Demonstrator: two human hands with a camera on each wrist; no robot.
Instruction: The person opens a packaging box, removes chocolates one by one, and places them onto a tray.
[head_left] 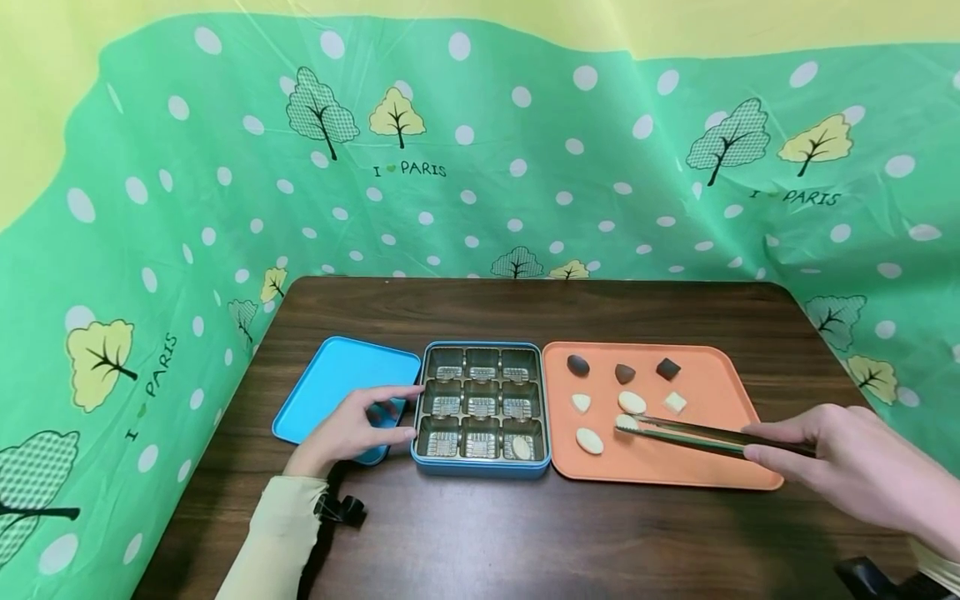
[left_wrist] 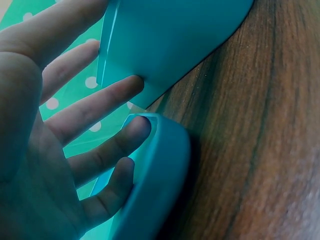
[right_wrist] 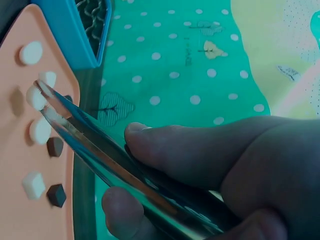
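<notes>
My right hand (head_left: 847, 462) holds metal tweezers (head_left: 697, 433), thumb and fingers along their sides. Their tips (right_wrist: 44, 97) pinch a small white piece (right_wrist: 35, 98) above the orange tray (head_left: 675, 467). Close by on that tray lie a white oval (head_left: 632, 403) and another white oval (head_left: 589, 441). My left hand (head_left: 356, 427) reaches over the blue lid (head_left: 322, 383), its fingers spread. Thumb and index fingertip are at the left side of the blue box (head_left: 480, 468). The box holds a nine-compartment insert, with a white oval (head_left: 521, 447) in the front right compartment.
Also on the tray are a white triangle (head_left: 581, 403), a white square (head_left: 675, 403), a dark oval (head_left: 578, 365), a dark triangle (head_left: 625, 372) and a dark square (head_left: 668, 368). All stand on a brown wooden table (head_left: 480, 542). Green printed cloth (head_left: 480, 183) hangs behind.
</notes>
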